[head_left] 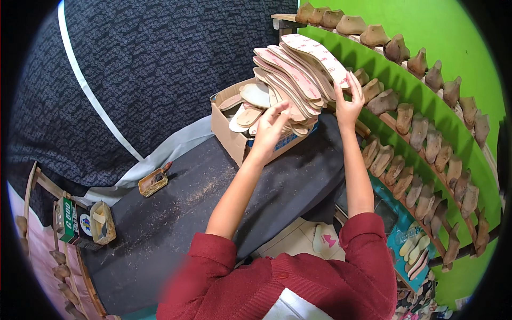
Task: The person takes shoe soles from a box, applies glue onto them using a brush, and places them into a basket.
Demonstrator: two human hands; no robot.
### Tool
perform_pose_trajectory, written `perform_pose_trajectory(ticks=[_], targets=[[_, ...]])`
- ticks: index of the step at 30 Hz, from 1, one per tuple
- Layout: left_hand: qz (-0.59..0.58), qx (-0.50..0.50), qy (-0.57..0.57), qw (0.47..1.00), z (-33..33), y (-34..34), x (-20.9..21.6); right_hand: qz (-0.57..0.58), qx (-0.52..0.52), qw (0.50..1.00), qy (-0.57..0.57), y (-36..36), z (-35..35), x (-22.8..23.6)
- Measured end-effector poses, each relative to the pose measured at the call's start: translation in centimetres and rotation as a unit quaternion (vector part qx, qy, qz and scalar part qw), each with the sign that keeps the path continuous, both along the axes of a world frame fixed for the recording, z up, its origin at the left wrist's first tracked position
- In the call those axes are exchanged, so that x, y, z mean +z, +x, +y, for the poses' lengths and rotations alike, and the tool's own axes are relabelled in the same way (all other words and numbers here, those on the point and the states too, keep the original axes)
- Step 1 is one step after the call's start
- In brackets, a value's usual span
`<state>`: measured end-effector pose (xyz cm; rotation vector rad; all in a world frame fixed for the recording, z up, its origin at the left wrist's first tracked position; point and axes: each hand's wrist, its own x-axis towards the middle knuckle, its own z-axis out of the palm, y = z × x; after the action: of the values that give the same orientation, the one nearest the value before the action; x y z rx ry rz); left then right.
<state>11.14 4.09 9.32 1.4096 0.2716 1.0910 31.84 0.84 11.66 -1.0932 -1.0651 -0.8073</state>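
Over the box (226,132), I observe the right hand (349,102) pinching the top insole (316,55), left hand (272,130) beside the stack (288,76), grip indeterminable.

- Dark cloth covers the worktop (176,226).
- Beyond its far edge hangs a black patterned curtain (160,64), crossed by a white strip (85,88).
- Past its right end, a bright green wall (448,37) carries shadows behind a tiered wooden rack (287,24).
- Near its left end stands another wooden rack (49,188).
- Pale floor tiles (288,241) show below the near edge.
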Motion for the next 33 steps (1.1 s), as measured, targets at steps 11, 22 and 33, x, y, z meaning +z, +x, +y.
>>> perform_pose_trajectory(ticks=[11,22,33], targets=[[-0.239,0.099,-0.141,0.956,-1.7,-11.3,-1.1,-0.028,0.301,0.953,-0.008,-10.0,-5.6,-7.2],[0.015,0.434,-0.244,0.867,-15.2,-30.1,-14.3,-0.251,0.512,0.72,-0.396,-17.3,-6.1,-15.8],[0.375,0.671,-0.054,0.638,-22.0,-37.0,-17.0,-0.267,0.555,0.659,-0.433,-28.2,-3.4,-18.1]])
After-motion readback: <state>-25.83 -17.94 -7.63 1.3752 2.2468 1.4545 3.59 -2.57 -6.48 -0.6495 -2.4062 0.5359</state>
